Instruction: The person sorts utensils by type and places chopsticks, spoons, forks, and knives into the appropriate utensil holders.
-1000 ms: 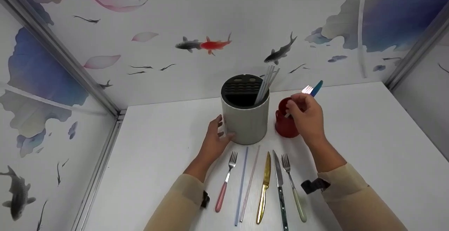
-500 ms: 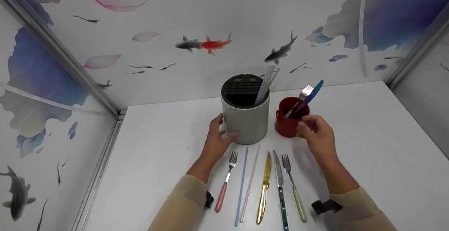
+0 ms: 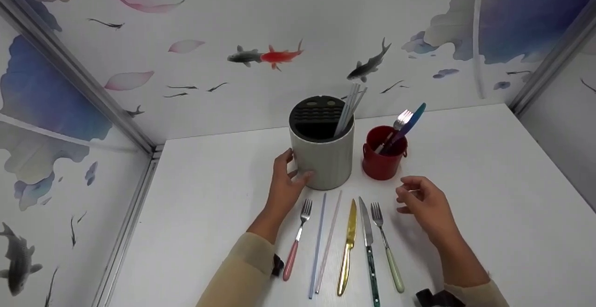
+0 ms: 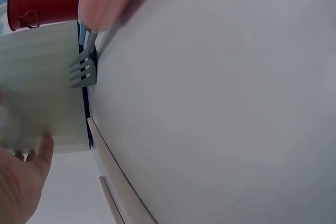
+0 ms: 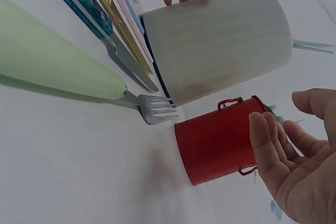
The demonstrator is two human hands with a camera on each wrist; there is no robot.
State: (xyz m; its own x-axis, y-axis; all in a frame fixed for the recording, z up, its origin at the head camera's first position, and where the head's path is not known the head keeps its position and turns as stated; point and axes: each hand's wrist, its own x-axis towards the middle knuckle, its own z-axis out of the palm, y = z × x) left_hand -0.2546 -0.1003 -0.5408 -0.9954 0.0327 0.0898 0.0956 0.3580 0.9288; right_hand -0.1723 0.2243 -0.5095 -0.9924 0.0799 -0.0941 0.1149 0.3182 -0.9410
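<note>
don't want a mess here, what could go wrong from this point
The standing fork and blue-purple utensil stick up out of the red bucket, so a knock from the nearby right hand might tip it.

The green-handled fork lies close beside the dark-handled knife, so reaching for it could mean brushing the blade.

The left hand touches the grey holder; a push there might shift it and jostle the straws leaning inside.

With twelve straight ahead of the person, I see the bare left forearm (image 3: 266, 223) emerge from a tan cloth sleeve (image 3: 237, 267) and slant toward one o'clock, the left hand (image 3: 285, 188) spreading thumb from fingers. The right forearm (image 3: 458, 255) slants toward eleven; the right hand (image 3: 426, 207) bends its fingers loosely.
</note>
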